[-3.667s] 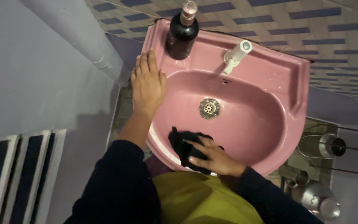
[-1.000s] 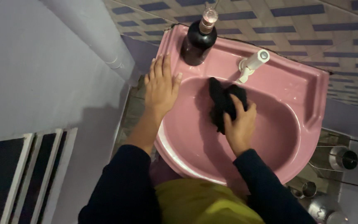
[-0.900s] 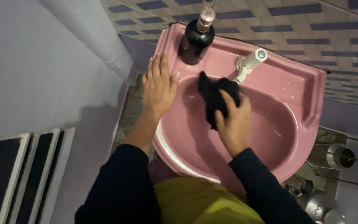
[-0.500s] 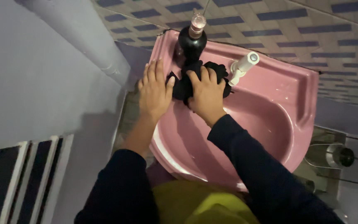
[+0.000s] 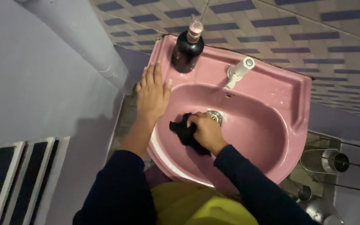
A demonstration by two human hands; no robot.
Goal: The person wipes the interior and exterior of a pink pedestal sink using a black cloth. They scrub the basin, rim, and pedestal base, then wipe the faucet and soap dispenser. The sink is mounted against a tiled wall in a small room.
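Observation:
A pink wall-mounted sink (image 5: pixel 271 89) fills the middle of the view. My right hand (image 5: pixel 207 131) presses a black cloth (image 5: pixel 184 131) against the inside of the basin, left of the metal drain (image 5: pixel 216 116). My left hand (image 5: pixel 152 93) lies flat, fingers spread, on the sink's left rim. A dark bottle (image 5: pixel 187 50) with a clear cap stands on the back left corner. A white tap (image 5: pixel 239 71) rises from the back ledge.
A grey pipe (image 5: pixel 88 46) runs down the wall to the left. Tiled wall with blue stripes lies behind the sink. Metal vessels (image 5: pixel 334 160) sit on the floor at the lower right. A window frame (image 5: pixel 17 179) is at lower left.
My right hand has carried the black cloth from the back ledge near the bottle down into the basin by the drain. My left hand stays on the rim.

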